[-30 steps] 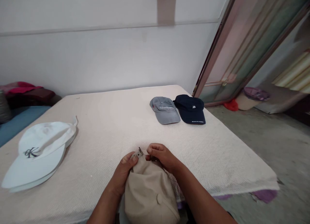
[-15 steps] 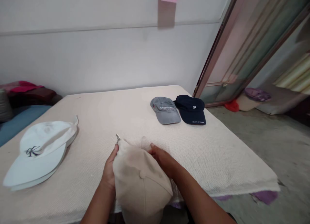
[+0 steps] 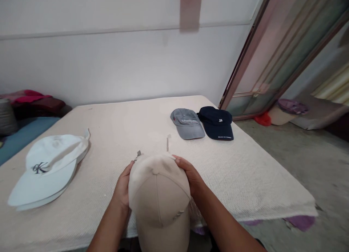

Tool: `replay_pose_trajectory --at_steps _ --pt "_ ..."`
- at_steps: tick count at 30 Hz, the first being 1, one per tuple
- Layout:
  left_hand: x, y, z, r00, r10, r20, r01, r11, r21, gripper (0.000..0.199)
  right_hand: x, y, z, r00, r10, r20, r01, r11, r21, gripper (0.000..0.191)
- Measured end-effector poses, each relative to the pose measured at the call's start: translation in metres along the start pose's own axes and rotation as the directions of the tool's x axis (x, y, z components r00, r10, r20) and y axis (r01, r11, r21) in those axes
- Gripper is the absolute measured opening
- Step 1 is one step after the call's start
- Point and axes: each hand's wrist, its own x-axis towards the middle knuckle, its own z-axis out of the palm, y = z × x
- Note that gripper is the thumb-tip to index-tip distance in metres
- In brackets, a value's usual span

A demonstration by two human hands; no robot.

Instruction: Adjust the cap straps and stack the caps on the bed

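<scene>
A beige baseball cap (image 3: 158,194) is held between my two hands at the front edge of the table, its brim pointing down toward me. My left hand (image 3: 123,186) grips the cap's left side near a metal strap buckle. On the opposite side, my right hand (image 3: 191,175) is closed on the cap's rear rim, with the loose strap end sticking up close by. Some fingers of both hands are hidden behind the fabric.
White caps (image 3: 51,168) are stacked at the table's left. Farther back on the right lie a grey cap (image 3: 187,123) and a navy cap (image 3: 216,122), side by side. A cream cloth (image 3: 122,124) covers the table, with a white wall (image 3: 122,66) behind it.
The beige cap has turned more upright and its crown looks rounder. My right hand has shifted slightly up along its side, and the strap end now stands up behind it.
</scene>
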Motion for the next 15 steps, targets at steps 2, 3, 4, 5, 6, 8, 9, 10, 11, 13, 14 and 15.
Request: replay_pose_trajectory --at_steps 2,3,4,5,6,8,9,10,11,13,14,15 --pt "-0.005 -0.001 0.002 0.997 -0.081 -0.004 0.081 0.996 -0.037 0.042 0.004 0.0 -0.006 0.989 -0.049 -0.142 0.052 0.999 0.018 0.037" --pt "-0.008 -0.003 0.003 0.997 -0.074 -0.024 0.073 0.996 -0.042 0.04 0.006 -0.001 -0.009 0.977 -0.069 -0.204 0.074 0.997 0.017 0.038" --pt "-0.012 -0.005 0.005 0.998 -0.043 -0.037 0.041 0.998 -0.046 0.037 0.008 -0.002 -0.012 0.963 -0.088 -0.253 0.096 0.995 0.018 0.039" --pt "-0.015 -0.009 0.006 0.999 0.003 -0.037 -0.005 0.999 -0.05 0.033 0.01 -0.004 -0.014 0.952 -0.104 -0.289 0.117 0.993 0.028 0.039" --pt "-0.019 -0.012 0.007 0.998 0.051 -0.021 -0.053 0.997 -0.057 0.029 0.012 -0.006 -0.016 0.943 -0.118 -0.312 0.138 0.989 0.045 0.038" --pt "-0.028 -0.022 0.007 0.992 0.128 0.019 -0.126 0.989 -0.082 0.024 0.015 -0.009 -0.018 0.935 -0.146 -0.324 0.179 0.981 0.072 0.033" --pt "-0.032 -0.027 0.006 0.989 0.145 0.029 -0.141 0.985 -0.096 0.023 0.016 -0.01 -0.019 0.935 -0.163 -0.315 0.198 0.977 0.08 0.031" --pt "-0.037 -0.033 0.004 0.989 0.147 0.026 -0.143 0.984 -0.109 0.022 0.018 -0.011 -0.019 0.934 -0.179 -0.309 0.214 0.973 0.085 0.029" --pt "-0.042 -0.04 0.001 0.991 0.134 0.015 -0.131 0.984 -0.12 0.022 0.02 -0.011 -0.019 0.932 -0.189 -0.31 0.226 0.97 0.088 0.027" --pt "-0.051 -0.055 -0.005 0.996 0.088 -0.02 -0.09 0.985 -0.149 0.022 0.023 -0.009 -0.019 0.919 -0.186 -0.347 0.234 0.967 0.101 0.026" --pt "-0.055 -0.063 -0.009 0.998 0.06 -0.034 -0.065 0.983 -0.171 0.022 0.025 -0.007 -0.018 0.907 -0.178 -0.381 0.234 0.966 0.107 0.026" --pt "-0.059 -0.071 -0.012 0.997 0.043 -0.057 -0.053 0.979 -0.198 0.023 0.027 -0.005 -0.018 0.896 -0.172 -0.41 0.233 0.967 0.105 0.027"
